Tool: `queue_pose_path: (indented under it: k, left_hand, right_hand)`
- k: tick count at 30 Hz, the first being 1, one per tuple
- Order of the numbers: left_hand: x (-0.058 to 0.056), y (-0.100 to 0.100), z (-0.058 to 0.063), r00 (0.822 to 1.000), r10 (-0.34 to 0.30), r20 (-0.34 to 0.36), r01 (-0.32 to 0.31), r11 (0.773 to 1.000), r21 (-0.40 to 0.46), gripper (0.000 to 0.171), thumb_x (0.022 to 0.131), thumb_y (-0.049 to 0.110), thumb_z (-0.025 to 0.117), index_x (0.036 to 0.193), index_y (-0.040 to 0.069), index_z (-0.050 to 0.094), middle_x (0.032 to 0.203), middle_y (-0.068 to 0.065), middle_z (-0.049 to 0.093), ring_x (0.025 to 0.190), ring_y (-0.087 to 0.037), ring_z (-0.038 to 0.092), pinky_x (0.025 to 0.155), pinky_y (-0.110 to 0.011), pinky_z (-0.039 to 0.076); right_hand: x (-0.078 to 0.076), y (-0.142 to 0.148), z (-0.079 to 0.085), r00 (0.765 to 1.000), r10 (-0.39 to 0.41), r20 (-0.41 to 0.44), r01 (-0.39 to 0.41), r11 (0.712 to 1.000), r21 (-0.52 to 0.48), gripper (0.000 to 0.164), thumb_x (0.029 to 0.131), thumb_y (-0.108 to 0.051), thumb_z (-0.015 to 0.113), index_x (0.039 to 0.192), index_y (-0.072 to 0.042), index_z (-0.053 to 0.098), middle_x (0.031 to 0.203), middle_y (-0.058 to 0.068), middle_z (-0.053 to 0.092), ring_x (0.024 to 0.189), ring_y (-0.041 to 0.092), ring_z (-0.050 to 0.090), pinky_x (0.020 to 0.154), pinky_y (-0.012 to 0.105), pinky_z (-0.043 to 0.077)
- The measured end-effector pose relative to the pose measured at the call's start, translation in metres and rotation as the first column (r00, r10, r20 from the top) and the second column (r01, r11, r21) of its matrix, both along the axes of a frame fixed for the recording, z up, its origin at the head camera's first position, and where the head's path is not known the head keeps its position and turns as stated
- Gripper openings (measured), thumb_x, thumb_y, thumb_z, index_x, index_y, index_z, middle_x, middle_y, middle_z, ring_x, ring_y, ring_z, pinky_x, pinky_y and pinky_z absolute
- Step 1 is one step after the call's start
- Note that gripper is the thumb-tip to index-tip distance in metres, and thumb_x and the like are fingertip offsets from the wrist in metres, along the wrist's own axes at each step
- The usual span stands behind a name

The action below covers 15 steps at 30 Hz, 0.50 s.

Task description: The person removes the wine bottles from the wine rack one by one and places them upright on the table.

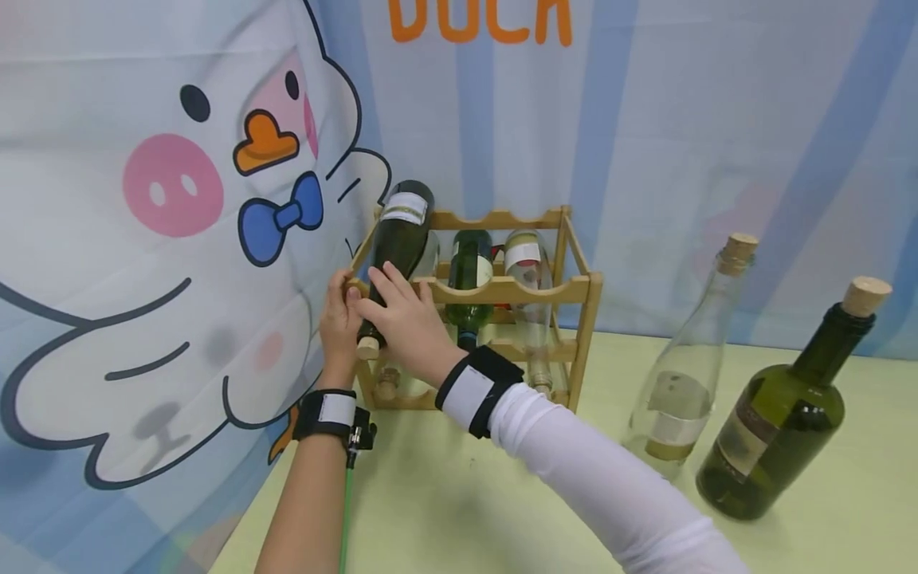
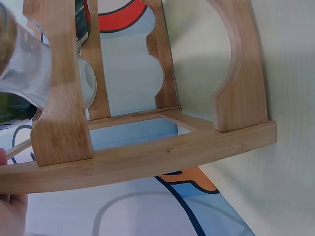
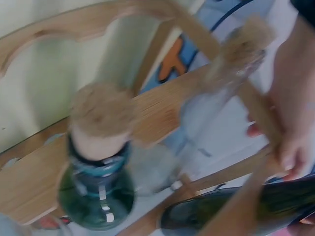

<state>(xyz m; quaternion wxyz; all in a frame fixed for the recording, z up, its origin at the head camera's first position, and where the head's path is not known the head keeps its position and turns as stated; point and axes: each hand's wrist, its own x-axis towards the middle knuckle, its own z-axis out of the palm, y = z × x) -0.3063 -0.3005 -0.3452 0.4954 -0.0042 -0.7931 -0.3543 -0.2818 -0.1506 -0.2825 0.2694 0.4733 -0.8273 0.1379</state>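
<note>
A dark wine bottle (image 1: 403,237) with a white label lies tilted across the top left of the wooden wine rack (image 1: 566,291), its corked neck toward me. My right hand (image 1: 416,328) grips this bottle near its neck. At the rack's front left corner, my left hand (image 1: 337,331) holds the frame; part of it shows at the edge of the left wrist view. Beside the dark bottle, a green bottle (image 1: 468,253) and a clear bottle (image 1: 526,259) lie in the rack. Another clear bottle (image 3: 209,96) with a cork sits below the dark one, partly hidden in the head view.
On the table (image 1: 445,494) to the right stand a corked clear bottle (image 1: 681,383) and a corked green bottle (image 1: 782,422). A printed cloth (image 1: 667,119) hangs behind the rack and along its left side.
</note>
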Motion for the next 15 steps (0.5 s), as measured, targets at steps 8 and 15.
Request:
queue_pose_path:
  k: [8,15]
  left_hand:
    - [0.01,0.006,0.001,0.987,-0.038,0.155,0.03,0.998,0.056,0.038,0.092,0.021,0.043,0.13,0.018,0.034,0.116,-0.02,0.052,0.098,-0.035,0.052,0.078,-0.05,0.041]
    - [0.017,0.008,0.008,0.969,0.056,0.241,-0.05,0.998,-0.03,0.05,0.088,0.018,0.05,0.133,0.018,0.026,0.129,-0.022,0.043,0.102,-0.043,0.049,0.08,-0.053,0.039]
  right_hand:
    - [0.029,0.018,0.015,0.988,0.057,0.147,-0.036,0.99,-0.14,0.038,0.075,-0.01,0.069,0.11,-0.018,0.056,0.137,0.012,0.04,0.129,0.03,0.032,0.094,0.058,0.033]
    - [0.062,0.037,0.018,0.993,0.116,0.037,-0.109,0.982,-0.153,0.039,0.074,-0.005,0.067,0.11,-0.017,0.058,0.134,0.014,0.042,0.125,0.033,0.038,0.091,0.059,0.034]
